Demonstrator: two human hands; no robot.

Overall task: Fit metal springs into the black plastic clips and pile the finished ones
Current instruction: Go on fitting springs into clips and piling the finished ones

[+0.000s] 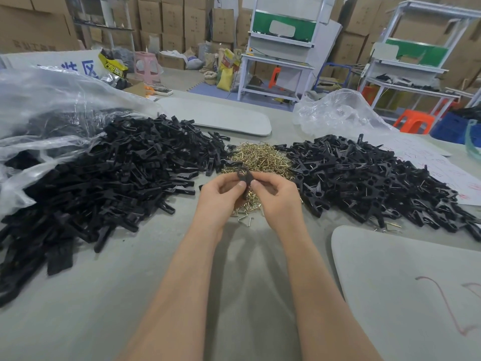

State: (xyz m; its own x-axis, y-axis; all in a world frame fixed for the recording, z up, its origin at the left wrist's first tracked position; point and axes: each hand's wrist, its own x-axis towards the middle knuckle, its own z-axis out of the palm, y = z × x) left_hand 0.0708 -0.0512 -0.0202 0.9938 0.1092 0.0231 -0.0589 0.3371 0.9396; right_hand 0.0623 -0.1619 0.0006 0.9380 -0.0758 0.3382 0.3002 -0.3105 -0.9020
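1. Where the counter (156, 295) lies bare, it is the wide grey stretch nearest the viewer, under the two forearms and out to the left. A pale grey board (403, 282) with red scribble covers the near right corner.
2. Farther in, the open room closes up. A broad pile of black clip parts (104, 178) fills the left, a small heap of brass-coloured springs (260, 157) sits in the middle, and a pile of assembled clips (364, 178), many showing metal wire, fills the right. The three heaps touch at their edges.
3. Both forearms reach straight ahead and meet over the near edge of the springs. The left hand (218, 199) and the right hand (278, 199) both have curled fingers and together pinch one black clip (244, 177) between thumbs and fingertips, raised just above the springs.
4. A large clear plastic bag (39, 100) lies open at the far left with black parts inside, spilling into the left pile. A crumpled clear bag (338, 110) sits behind the right pile; what it holds cannot be told.
5. A second grey board (221, 115) lies flat behind the heaps, and a white sheet (429, 162) lies under the far right edge of the assembled clips.
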